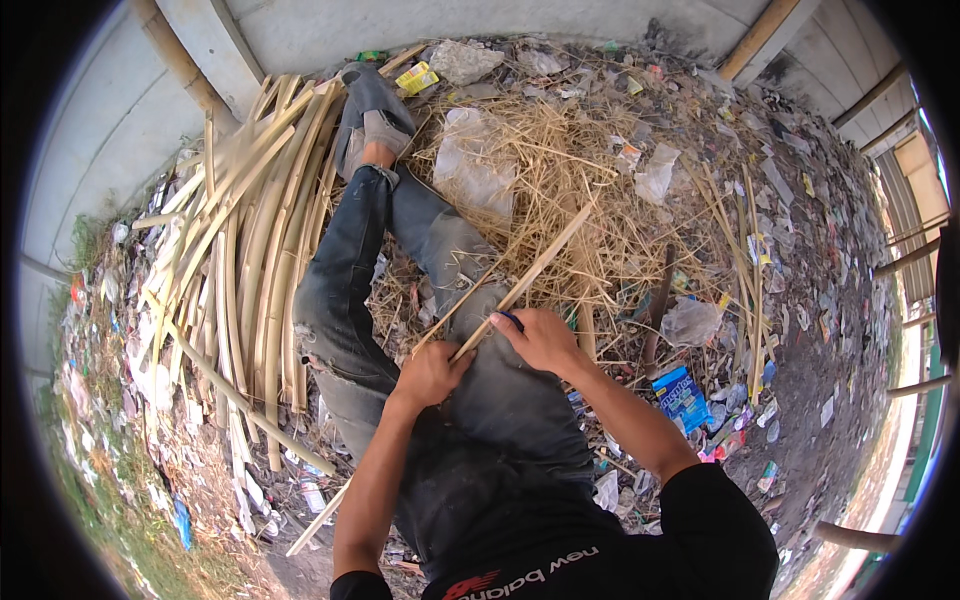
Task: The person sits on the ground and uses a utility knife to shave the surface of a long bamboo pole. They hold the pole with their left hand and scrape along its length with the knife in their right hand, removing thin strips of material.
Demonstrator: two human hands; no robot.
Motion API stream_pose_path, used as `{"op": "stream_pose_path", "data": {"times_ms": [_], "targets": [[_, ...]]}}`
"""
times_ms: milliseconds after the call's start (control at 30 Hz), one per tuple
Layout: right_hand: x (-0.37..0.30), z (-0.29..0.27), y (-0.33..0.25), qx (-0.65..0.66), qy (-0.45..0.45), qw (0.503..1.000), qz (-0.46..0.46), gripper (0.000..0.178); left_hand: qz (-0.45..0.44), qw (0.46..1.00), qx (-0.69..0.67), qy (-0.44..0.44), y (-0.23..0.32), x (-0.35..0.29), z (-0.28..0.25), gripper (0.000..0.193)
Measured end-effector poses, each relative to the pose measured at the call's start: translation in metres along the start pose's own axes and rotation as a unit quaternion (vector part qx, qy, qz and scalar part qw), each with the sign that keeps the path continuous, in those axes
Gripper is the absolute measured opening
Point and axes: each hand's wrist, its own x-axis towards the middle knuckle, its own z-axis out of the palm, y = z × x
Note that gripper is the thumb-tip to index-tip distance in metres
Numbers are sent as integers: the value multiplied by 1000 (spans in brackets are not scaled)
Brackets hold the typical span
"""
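A pale split bamboo strip (545,262) slants across my lap, its far end pointing up and right. My left hand (428,376) is closed around its near part. A thinner sliver (455,308) rises beside it from the same hand. My right hand (543,342) is closed against the strip just beyond the left, holding a small tool with a dark blue handle (511,320); its blade, if any, is hidden. Near my left forearm, a pale strip end (318,518) lines up with the held strip. Worn dark trousers (515,415) lie under both hands.
A big pile of split bamboo (265,230) lies left of my legs. Straw-like shavings (590,180) cover the ground ahead, with a wooden piece (583,310) among them. Litter, a blue packet (683,400) and bamboo sticks (750,280) lie right. A grey wall (400,25) stands beyond.
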Motion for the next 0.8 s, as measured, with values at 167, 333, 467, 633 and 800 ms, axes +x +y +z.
{"op": "stream_pose_path", "data": {"times_ms": [167,333,467,633,800], "targets": [[32,-24,33,32,56,994,92,69,4,998,44,41,-1,-4,6,40],[21,-22,29,22,23,993,118,71,13,995,88,54,1,-7,11,38],[29,-21,51,37,84,992,87,73,23,992,98,70,3,-10,14,38],[9,-7,23,10,82,997,-7,78,14,993,92,70,5,-8,12,36],[31,-12,50,41,78,993,82,70,21,992,98,79,2,-9,17,36]]}}
